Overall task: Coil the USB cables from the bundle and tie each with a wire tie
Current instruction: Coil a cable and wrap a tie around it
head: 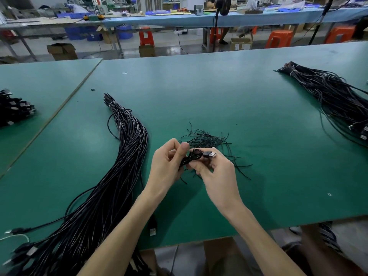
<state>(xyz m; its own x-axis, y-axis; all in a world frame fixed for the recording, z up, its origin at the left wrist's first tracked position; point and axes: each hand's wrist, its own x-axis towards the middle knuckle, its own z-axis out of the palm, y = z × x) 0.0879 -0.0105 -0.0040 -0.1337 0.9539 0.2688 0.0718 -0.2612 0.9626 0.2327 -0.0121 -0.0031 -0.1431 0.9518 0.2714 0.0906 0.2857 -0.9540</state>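
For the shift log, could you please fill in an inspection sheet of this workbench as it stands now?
Surface: green table, with a seam at the left.
Job's things: coiled cable held over a pile of wire ties.
Clutter: small black scrap at far left.
Hands: left hand grips the coil; right hand pinches it near the plug.
Cables: tied bundle at left, second bundle at far right, heap of cables at the left edge.
Surroundings: orange stools, cardboard box, long bench behind.
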